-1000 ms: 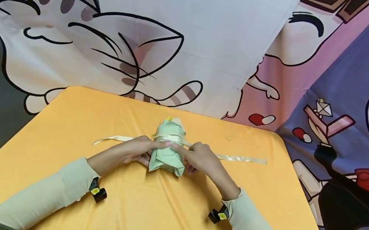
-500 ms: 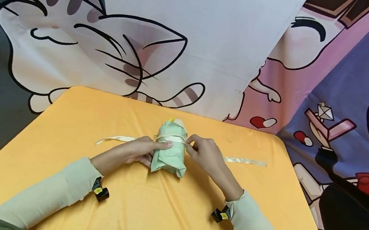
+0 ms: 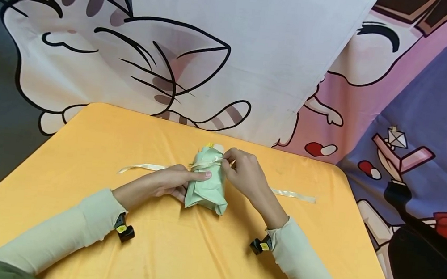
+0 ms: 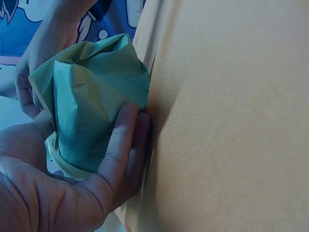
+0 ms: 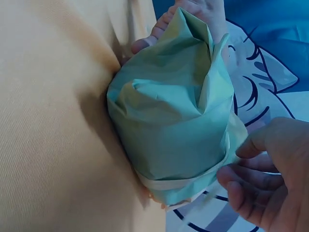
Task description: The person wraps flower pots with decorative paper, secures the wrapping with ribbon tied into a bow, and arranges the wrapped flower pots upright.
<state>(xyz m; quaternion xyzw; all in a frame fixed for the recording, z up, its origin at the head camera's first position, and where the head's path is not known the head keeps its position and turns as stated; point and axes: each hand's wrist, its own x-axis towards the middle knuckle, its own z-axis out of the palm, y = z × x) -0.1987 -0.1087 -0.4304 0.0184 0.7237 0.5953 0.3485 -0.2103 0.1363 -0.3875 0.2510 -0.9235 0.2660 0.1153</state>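
Green paper-wrapped bundle (image 3: 208,187) lies roughly twelve-to-six o'clock on yellow-covered desk (image 3: 172,256), left hand (image 3: 173,181) gripping nine-o'clock side, right hand (image 3: 243,168) pinching ribbon (image 3: 206,164) at two. Bundle looks light, crease-prone, ribbon slippery; firmest hold likely round middle, clear of crumpled six-o'clock end.

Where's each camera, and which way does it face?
Head: worn there, looking forward and down at the green bundle; left hand, right hand and sleeves show.
Left wrist: worn there, facing the bundle; left hand near, right beyond.
Right wrist: worn there, facing bundle and ribbon; right hand near, left beyond.
Both wrist views share the bundle.
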